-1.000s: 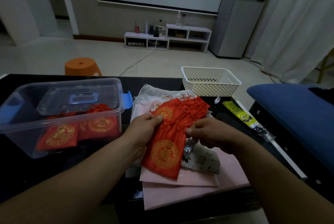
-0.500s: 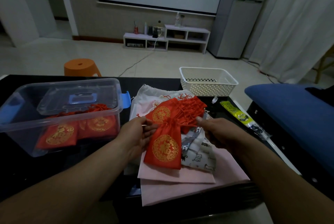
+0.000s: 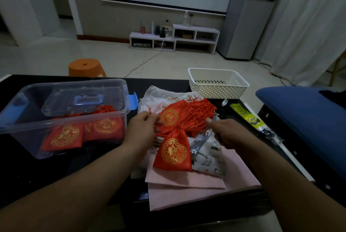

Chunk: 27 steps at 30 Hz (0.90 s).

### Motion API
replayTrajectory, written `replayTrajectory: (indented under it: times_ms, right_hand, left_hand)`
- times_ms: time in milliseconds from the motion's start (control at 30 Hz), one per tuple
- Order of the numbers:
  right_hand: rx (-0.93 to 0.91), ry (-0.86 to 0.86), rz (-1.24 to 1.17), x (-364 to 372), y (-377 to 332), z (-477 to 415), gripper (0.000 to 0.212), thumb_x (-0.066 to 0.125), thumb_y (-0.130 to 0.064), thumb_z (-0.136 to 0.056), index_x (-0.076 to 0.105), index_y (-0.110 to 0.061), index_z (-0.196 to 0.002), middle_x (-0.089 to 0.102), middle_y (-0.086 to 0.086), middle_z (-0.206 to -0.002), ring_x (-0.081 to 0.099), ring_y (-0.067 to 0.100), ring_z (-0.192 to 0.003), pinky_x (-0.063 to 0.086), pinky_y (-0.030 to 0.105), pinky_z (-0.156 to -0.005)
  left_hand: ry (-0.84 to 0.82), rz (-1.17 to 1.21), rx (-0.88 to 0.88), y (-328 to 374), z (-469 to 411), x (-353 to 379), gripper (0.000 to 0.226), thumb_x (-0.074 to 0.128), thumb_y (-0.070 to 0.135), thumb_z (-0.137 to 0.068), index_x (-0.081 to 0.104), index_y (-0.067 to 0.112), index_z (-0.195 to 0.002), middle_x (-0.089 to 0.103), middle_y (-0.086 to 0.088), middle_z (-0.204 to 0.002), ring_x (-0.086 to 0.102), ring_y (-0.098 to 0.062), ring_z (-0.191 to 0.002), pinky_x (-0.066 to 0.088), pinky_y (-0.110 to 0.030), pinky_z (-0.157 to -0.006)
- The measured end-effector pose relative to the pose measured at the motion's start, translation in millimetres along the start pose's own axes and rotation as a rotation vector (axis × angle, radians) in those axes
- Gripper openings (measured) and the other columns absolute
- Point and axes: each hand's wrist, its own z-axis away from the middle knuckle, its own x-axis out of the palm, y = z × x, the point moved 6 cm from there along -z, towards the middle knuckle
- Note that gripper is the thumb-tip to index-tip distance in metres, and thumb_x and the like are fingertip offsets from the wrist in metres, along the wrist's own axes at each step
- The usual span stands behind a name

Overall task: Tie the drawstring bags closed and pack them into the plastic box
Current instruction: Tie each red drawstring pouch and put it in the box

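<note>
Red drawstring bag (image 3: 174, 154): gold round emblem, neck gathered tight; lying at centre on the cloth heap, body trailing toward 6 o'clock.
Drawstring (image 3: 159, 135): thin red cord, running from the neck toward 9 o'clock.
Left hand (image 3: 143, 129): at 9 o'clock of the neck, fingers curled, pinching the drawstring.
Right hand (image 3: 227, 132): at 3 o'clock of the neck, fingers curled under; cannot tell what is pinched, contents hidden beneath the hand.
Pile of red bags (image 3: 198, 115): at 12 o'clock of the gathered neck, between the hands, overlapping, one emblem facing up.
Plastic box (image 3: 18, 134): clear, open-topped, at 9 o'clock on the tabletop (image 3: 37, 179); blue latch on its 3 o'clock end.
Packed red bags (image 3: 64, 137): inside the box, lying against its near wall, emblems outward.
Lid (image 3: 88, 99): clear with blue handle, inside the box's outline above the packed bags.
Cat-print bag (image 3: 208, 158): just beside the gathered bag at 4 o'clock, partly under it.
Pink cloth bags (image 3: 187, 187): flat, stacked, bottom of the heap, at 6 o'clock.
White basket (image 3: 217, 90): perforated, at 1 o'clock.
Green packet (image 3: 245, 116): at 3 o'clock, near the tabletop edge.
Orange stool (image 3: 86, 67): on the floor, at 11 o'clock beyond the tabletop.
</note>
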Motion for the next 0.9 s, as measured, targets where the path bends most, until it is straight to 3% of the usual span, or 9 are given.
replayTrajectory:
  times_ms: [100, 167, 233, 367, 433, 500, 633, 767, 900]
  right_hand:
    - [-0.166, 0.006, 0.074, 12.5, -29.6, 3.4, 0.046, 0.051, -0.04, -0.107, 0.066, -0.01, -0.075, 0.054, -0.009, -0.048, 0.042, 0.007, -0.045, 0.034, 0.025, -0.051]
    - [-0.289, -0.008, 0.144, 24.5, -50.5, 6.9, 0.047, 0.05, -0.042, -0.107, 0.067, -0.006, -0.08, 0.065, 0.003, -0.064, 0.052, 0.012, -0.056, 0.042, 0.031, -0.06]
    - [-0.395, -0.01, 0.227, 32.8, -67.2, 8.8, 0.045, 0.052, -0.042, -0.105, 0.066, -0.008, -0.079, 0.065, 0.012, -0.072, 0.055, 0.017, -0.063, 0.044, 0.039, -0.065]
    - [-0.508, -0.022, 0.225, 38.3, -93.3, 16.8, 0.045, 0.056, -0.042, -0.103, 0.064, -0.014, -0.069, 0.063, 0.009, -0.066, 0.058, 0.019, -0.061, 0.051, 0.044, -0.063]
    - [-0.472, 0.03, 0.064, 32.3, -92.5, 14.0, 0.043, 0.053, -0.044, -0.103, 0.066, -0.01, -0.08, 0.063, 0.018, -0.072, 0.059, 0.024, -0.064, 0.052, 0.043, -0.062]
    - [-0.356, 0.081, -0.13, 27.2, -80.9, 9.7, 0.031, 0.05, -0.028, -0.104, 0.065, -0.003, -0.096, 0.064, 0.015, -0.077, 0.06, 0.026, -0.065, 0.049, 0.036, -0.058]
    - [-0.235, -0.151, -0.029, 51.9, -55.7, 12.7, 0.015, 0.056, -0.007, -0.097, 0.068, -0.013, -0.103, 0.071, 0.013, -0.094, 0.062, 0.017, -0.072, 0.044, 0.025, -0.054]
    - [-0.296, -0.18, -0.015, 60.2, -50.7, 13.5, 0.01, 0.066, -0.008, -0.095, 0.071, -0.016, -0.092, 0.07, -0.001, -0.079, 0.059, 0.013, -0.072, 0.043, 0.02, -0.055]
    - [-0.318, -0.172, -0.038, 64.3, -48.6, 14.3, 0.014, 0.066, 0.0, -0.096, 0.075, -0.011, -0.095, 0.07, -0.014, -0.064, 0.062, -0.005, -0.059, 0.043, 0.009, -0.052]
  left_hand:
    - [-0.081, -0.297, 0.317, 28.8, 6.0, 14.9, 0.024, 0.057, 0.031, -0.105, 0.069, 0.014, -0.094, 0.069, -0.006, -0.096, 0.068, -0.02, -0.087, 0.055, -0.029, -0.068]
    - [-0.169, -0.492, 0.482, 40.7, 8.5, 29.7, 0.018, 0.062, 0.03, -0.102, 0.07, 0.018, -0.093, 0.067, 0.0, -0.104, 0.063, -0.013, -0.094, 0.051, -0.028, -0.08]
    - [-0.321, -0.565, 0.526, 43.9, 11.0, 44.9, 0.016, 0.062, 0.026, -0.102, 0.071, 0.017, -0.092, 0.069, 0.007, -0.105, 0.061, 0.0, -0.091, 0.045, -0.021, -0.079]
    - [-0.466, -0.432, 0.397, 41.8, 12.7, 56.4, 0.016, 0.058, 0.015, -0.103, 0.074, 0.011, -0.099, 0.073, 0.005, -0.084, 0.065, 0.005, -0.069, 0.047, -0.016, -0.068]
    - [-0.454, -0.335, 0.306, 40.5, 7.9, 54.7, 0.02, 0.055, 0.018, -0.105, 0.071, 0.007, -0.099, 0.074, -0.004, -0.089, 0.067, -0.003, -0.074, 0.05, -0.02, -0.07]
    - [-0.447, -0.215, 0.216, 40.0, 3.6, 51.2, 0.025, 0.052, 0.022, -0.107, 0.068, 0.003, -0.102, 0.072, -0.015, -0.094, 0.065, -0.014, -0.076, 0.054, -0.024, -0.07]
    - [-0.472, -0.041, 0.107, 35.7, -3.3, 43.2, 0.029, 0.047, 0.022, -0.109, 0.069, 0.004, -0.105, 0.071, -0.005, -0.082, 0.064, -0.014, -0.071, 0.056, -0.024, -0.07]
    - [-0.463, 0.0, 0.074, 30.8, -6.6, 42.4, 0.029, 0.048, 0.021, -0.108, 0.069, 0.001, -0.105, 0.072, -0.012, -0.092, 0.063, -0.018, -0.075, 0.055, -0.031, -0.077]
    - [-0.467, 0.038, 0.04, 28.9, -4.9, 41.1, 0.028, 0.047, 0.022, -0.109, 0.068, 0.006, -0.102, 0.068, -0.013, -0.091, 0.061, -0.015, -0.071, 0.053, -0.028, -0.071]
